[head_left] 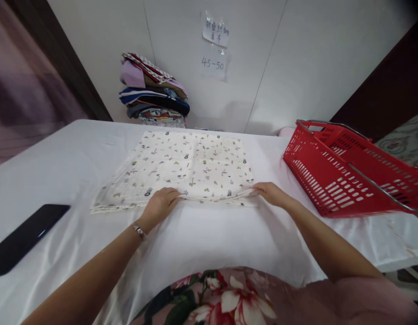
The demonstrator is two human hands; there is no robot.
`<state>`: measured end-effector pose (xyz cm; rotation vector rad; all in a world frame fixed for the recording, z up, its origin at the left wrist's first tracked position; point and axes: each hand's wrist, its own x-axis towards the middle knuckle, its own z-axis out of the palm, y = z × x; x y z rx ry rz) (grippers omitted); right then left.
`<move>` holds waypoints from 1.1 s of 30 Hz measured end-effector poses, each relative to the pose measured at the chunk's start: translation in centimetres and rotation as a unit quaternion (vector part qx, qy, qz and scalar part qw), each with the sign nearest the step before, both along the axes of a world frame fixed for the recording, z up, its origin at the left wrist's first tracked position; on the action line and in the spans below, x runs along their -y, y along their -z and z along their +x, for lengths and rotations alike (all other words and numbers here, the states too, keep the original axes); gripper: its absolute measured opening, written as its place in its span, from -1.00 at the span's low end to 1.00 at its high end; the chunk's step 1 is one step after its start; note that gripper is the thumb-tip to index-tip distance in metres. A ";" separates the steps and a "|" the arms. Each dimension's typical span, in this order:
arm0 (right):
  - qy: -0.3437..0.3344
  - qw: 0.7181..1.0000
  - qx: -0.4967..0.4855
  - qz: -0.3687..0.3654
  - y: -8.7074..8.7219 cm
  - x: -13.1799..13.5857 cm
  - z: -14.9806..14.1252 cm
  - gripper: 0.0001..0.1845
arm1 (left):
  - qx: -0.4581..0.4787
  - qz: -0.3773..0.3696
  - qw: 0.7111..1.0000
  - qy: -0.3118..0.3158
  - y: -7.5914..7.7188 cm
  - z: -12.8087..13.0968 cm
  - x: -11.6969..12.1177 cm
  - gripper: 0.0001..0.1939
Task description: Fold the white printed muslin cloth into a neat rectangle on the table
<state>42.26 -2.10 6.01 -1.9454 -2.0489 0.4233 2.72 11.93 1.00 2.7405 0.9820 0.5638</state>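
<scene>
A white cloth with small printed figures lies folded in layers on the white-covered table. My left hand is closed on its near edge, around the middle of that side, with the fingertips over the fabric. At the near right corner my right hand pinches the same edge between thumb and fingers. Between both hands the upper layers of the edge are slightly raised, and a lower layer shows beneath them at the right. The cloth's near left corner rests flat on the table.
A black phone lies at the left. To the right stands a red perforated basket with metal handles. Folded fabrics are stacked at the back against a pale wall with taped paper notes.
</scene>
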 end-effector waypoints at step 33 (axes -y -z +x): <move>-0.005 0.995 0.083 0.053 4.3 5.6 -2.5 -0.65 | -0.009 0.038 0.999 0.014 0.6 -0.8 0.1 -0.65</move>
